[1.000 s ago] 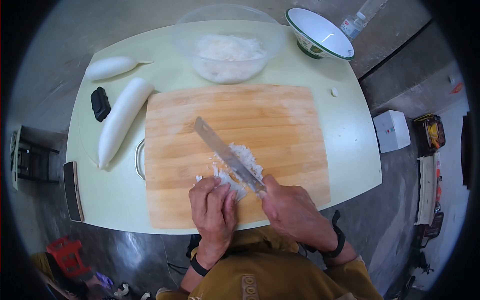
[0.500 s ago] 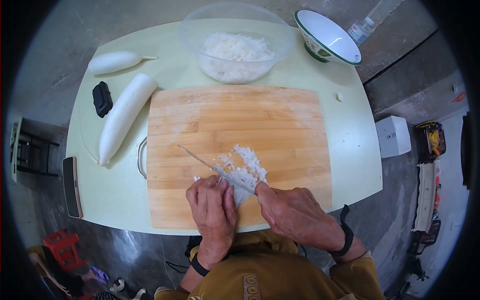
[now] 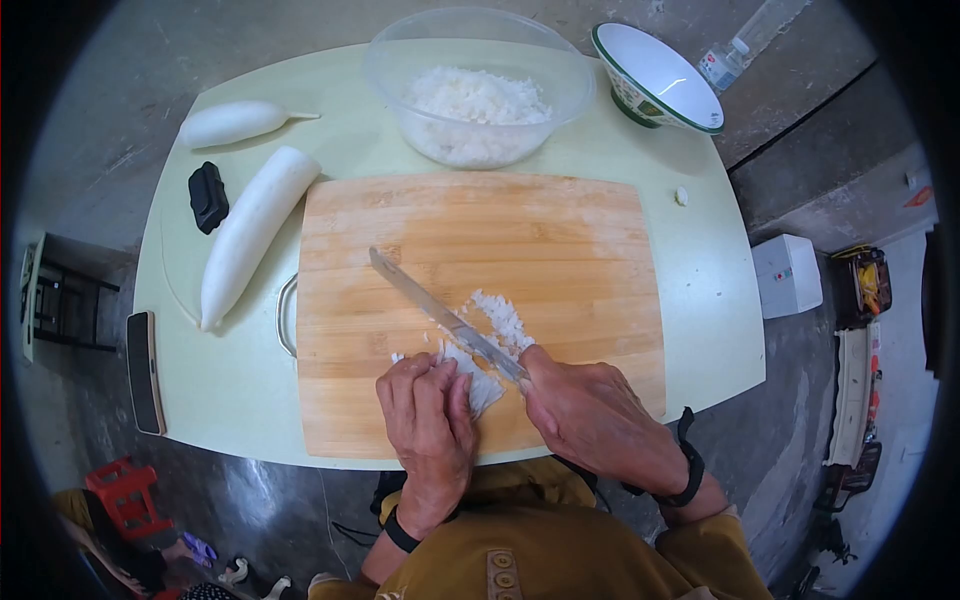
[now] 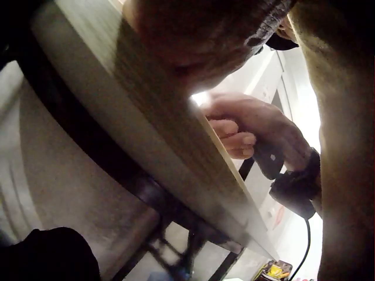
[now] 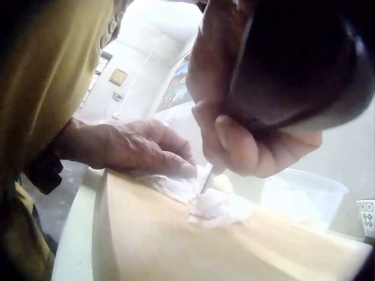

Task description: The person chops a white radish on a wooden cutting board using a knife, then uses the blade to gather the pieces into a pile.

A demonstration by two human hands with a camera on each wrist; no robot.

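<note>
Fingers of the left hand (image 3: 427,415) grip white shreds (image 3: 486,390) on the near part of the cutting board (image 3: 570,235); the right hand (image 3: 597,415) grasps the knife (image 3: 447,319), blade beside those fingertips. Fine chopping appears in hand (minced pieces (image 3: 506,318) lie beyond the blade), so the next stroke calls for tucked fingertips.

Low at the frame's centre, we hold our left grip (image 3: 428,418) palm down, fingers (image 3: 401,388) bent. Just right of it, our right grip (image 3: 592,412) is curled tight, its forearm (image 3: 703,499) slanting toward the lower right.
</note>
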